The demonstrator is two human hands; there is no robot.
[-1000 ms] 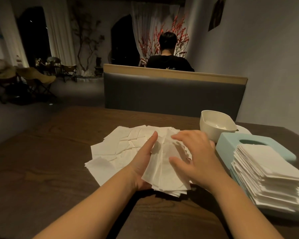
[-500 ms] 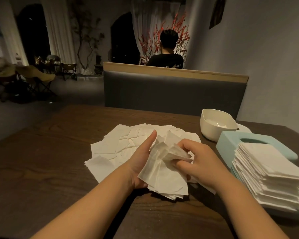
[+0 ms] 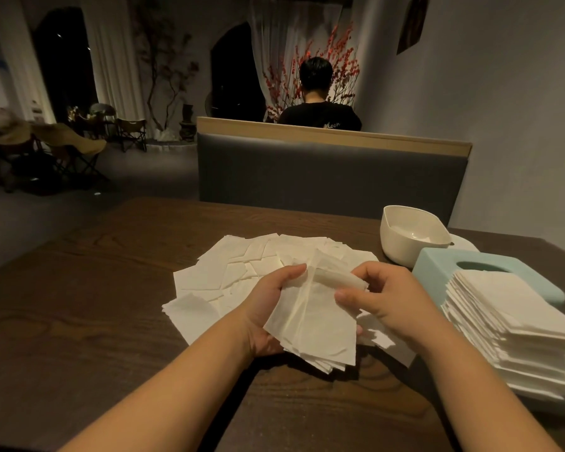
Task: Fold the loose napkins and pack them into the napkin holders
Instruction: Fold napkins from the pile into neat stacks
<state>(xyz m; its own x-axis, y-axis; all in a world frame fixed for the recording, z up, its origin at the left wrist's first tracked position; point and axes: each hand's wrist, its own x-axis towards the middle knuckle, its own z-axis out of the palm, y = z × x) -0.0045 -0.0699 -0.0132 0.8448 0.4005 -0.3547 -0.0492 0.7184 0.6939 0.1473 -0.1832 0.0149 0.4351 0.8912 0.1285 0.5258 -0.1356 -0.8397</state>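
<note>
Only one bit of lettering shows: pale script low on the back of the black shirt (image 3: 320, 115) worn by the person seated beyond the bench. It seems to read "oon", perhaps the end of "Moon"; the bench's top edge cuts off the rest. Nothing else is legible.

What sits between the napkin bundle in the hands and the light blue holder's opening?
The stack of folded napkins lies on the near end of the light blue napkin holder, between the napkin bundle and the holder's oval opening. The opening itself is uncovered.
</note>
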